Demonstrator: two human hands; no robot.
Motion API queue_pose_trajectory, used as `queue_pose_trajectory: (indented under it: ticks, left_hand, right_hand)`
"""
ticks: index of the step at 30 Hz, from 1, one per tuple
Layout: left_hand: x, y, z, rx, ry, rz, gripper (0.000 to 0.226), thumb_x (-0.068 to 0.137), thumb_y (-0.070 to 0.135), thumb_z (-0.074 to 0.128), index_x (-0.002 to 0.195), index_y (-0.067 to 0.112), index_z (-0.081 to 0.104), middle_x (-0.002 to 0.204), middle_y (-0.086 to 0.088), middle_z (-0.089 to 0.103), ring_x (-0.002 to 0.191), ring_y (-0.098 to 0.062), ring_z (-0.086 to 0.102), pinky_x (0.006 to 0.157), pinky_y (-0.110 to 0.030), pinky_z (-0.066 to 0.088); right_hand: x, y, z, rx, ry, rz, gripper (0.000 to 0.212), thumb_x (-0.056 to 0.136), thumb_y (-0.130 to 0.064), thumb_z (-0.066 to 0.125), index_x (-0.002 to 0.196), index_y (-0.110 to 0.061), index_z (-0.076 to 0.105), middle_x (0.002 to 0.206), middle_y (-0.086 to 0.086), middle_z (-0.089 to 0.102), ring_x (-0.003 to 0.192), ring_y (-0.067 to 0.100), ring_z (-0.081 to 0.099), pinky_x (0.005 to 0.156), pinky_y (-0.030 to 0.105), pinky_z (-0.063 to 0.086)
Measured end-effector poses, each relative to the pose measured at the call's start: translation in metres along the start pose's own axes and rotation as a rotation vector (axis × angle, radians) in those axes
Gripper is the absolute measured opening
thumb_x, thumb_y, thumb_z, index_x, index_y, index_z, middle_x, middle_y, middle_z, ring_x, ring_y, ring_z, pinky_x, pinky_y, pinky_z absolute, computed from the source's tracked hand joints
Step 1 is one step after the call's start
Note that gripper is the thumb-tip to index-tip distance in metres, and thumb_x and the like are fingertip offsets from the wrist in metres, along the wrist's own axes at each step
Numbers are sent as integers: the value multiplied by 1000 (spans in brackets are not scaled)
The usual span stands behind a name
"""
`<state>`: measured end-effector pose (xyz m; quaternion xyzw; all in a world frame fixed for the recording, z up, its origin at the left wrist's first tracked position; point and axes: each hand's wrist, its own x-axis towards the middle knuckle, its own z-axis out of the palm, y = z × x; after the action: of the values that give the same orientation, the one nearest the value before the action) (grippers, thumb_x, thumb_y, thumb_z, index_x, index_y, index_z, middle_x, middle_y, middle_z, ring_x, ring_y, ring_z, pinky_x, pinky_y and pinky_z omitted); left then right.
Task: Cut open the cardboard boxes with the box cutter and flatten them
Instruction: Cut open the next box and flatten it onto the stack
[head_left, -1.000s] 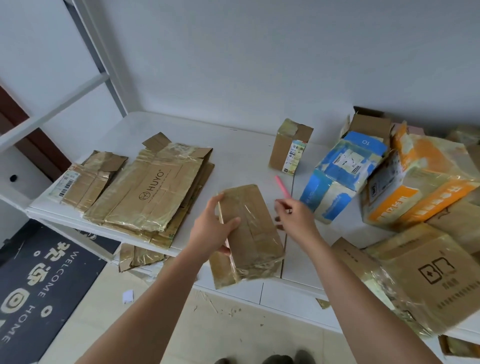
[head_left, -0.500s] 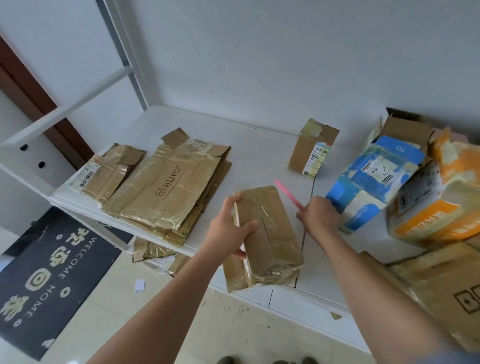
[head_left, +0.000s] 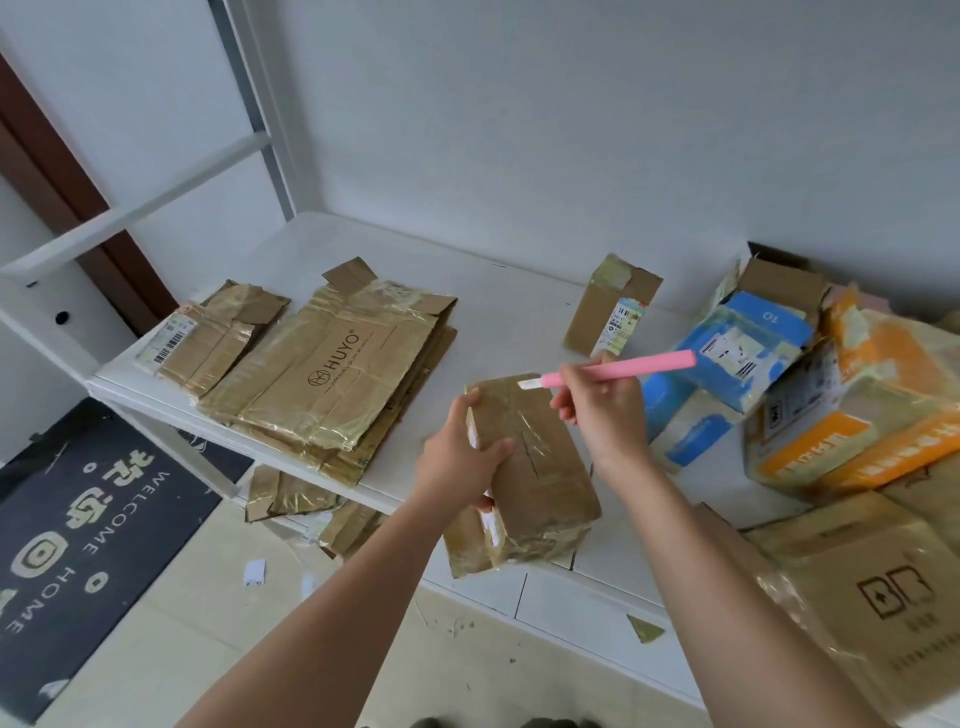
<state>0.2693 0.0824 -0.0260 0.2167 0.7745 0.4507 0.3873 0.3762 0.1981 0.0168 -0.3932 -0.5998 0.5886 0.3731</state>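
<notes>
2 bare hands work over a white table (head_left: 519, 312): the left hand (head_left: 457, 460) grips a taped cardboard box (head_left: 540, 467) at the table's front edge, the right hand (head_left: 605, 410) pinches a pink box cutter (head_left: 623, 370), blade at the box's far end.

On my feed I see a white bench (head_left: 498, 312) set against a plain pale wall (head_left: 571, 114). A white metal frame (head_left: 254, 104) rises at its far left corner, with a brown door edge (head_left: 67, 187) beyond it. On the tiled floor (head_left: 171, 639) lies a dark doormat (head_left: 88, 525) reading "WELCOME HOME", and small white paper scraps (head_left: 254, 571) lie near it.
</notes>
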Motion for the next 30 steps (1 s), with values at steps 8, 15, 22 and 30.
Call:
queue_pose_trajectory:
  ticks: [8, 15, 22, 30]
  left_hand:
    - [-1, 0, -3, -55, -55, 13, 64, 87, 30, 73, 136, 47, 36, 99, 3, 54, 69, -20, 69, 45, -33, 56]
    - [-1, -4, -5, -95, -86, 17, 66, 87, 29, 73, 139, 48, 35, 117, -10, 55, 76, -23, 69, 42, -29, 54]
    - [3, -9, -13, -149, -139, -35, 63, 88, 30, 72, 134, 56, 37, 121, -13, 57, 73, -26, 73, 48, -33, 57]
    - [0, -3, -13, -176, -119, -59, 60, 90, 27, 70, 135, 52, 39, 122, -16, 54, 77, -27, 71, 47, -31, 56]
  right_hand:
    - [-7, 26, 14, -60, -132, -99, 6, 94, -10, 65, 95, -6, 62, 83, 4, 71, 78, 10, 70, 69, 22, 56]
    - [10, 31, 17, -181, -29, -113, 18, 99, -23, 58, 82, -16, 58, 66, -1, 71, 59, 11, 68, 56, 20, 54]
    - [13, 40, 24, -319, -82, -247, 24, 100, -23, 54, 77, -26, 47, 67, -3, 67, 60, 3, 65, 56, 19, 51]
    - [10, 39, 25, -475, -152, -395, 23, 98, -10, 57, 80, 0, 48, 69, 17, 62, 64, 25, 65, 55, 39, 52]
